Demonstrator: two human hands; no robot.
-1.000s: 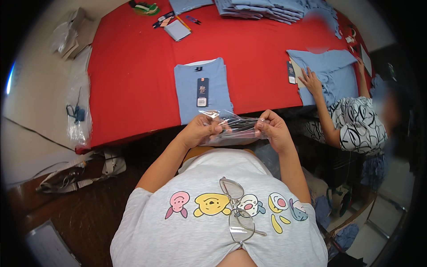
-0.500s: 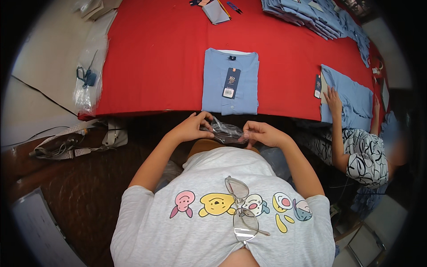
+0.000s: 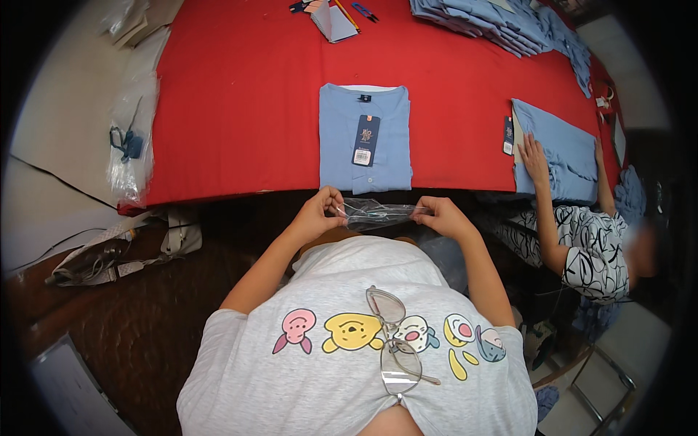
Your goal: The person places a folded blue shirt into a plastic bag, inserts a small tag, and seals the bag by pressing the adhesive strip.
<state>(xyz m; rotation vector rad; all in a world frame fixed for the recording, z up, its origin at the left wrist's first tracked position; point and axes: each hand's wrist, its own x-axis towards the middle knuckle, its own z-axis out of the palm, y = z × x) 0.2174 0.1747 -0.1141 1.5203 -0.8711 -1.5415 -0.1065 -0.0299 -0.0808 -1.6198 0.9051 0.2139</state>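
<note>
Between my two hands a clear plastic bag (image 3: 379, 213) is stretched sideways, just off the table's front edge and above my lap. My left hand (image 3: 325, 212) pinches its left end between thumb and fingers. At the right end, my right hand (image 3: 438, 216) grips the plastic in the same way. Straight ahead on the table lies a folded light blue shirt (image 3: 334, 138), collar facing away from me. A dark hang tag (image 3: 366, 140) with a white label rests on its front.
A red cloth covers the table (image 3: 233, 109). Blue garments are stacked (image 3: 483, 25) at the far right. On the right, a co-worker's hands press a folded blue garment (image 3: 560, 152). Plastic bags (image 3: 134, 156) and dark scissors (image 3: 127, 142) lie at left. A notebook (image 3: 338, 23) sits at the back.
My hands have moved apart, drawing the crumpled bag out wider and flatter. The view has shifted slightly, so the table things appear a little further left.
</note>
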